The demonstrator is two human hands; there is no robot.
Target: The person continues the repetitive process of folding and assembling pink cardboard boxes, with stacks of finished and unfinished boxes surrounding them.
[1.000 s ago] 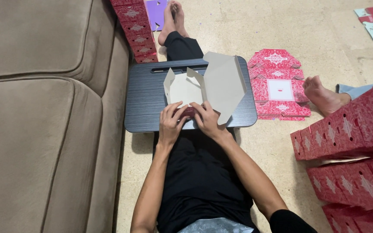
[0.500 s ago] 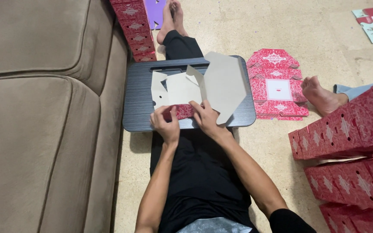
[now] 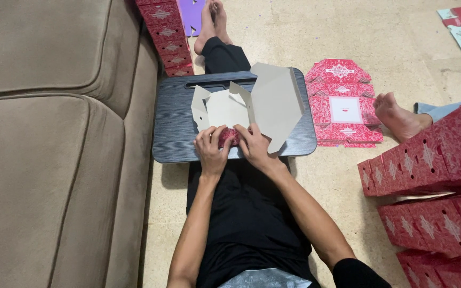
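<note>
Brown sofa (image 3: 44,144) fills frame left; left hand (image 3: 211,149) and right hand (image 3: 255,146) grasp the near edge of a half-folded box blank (image 3: 252,104) at centre on a dark lap tray (image 3: 174,128), long axis left–right, flaps upward; bare floor (image 3: 401,53) upper right.

A brown sofa (image 3: 44,144) fills the left side. The floor (image 3: 380,42) is pale speckled stone, evenly lit.
</note>
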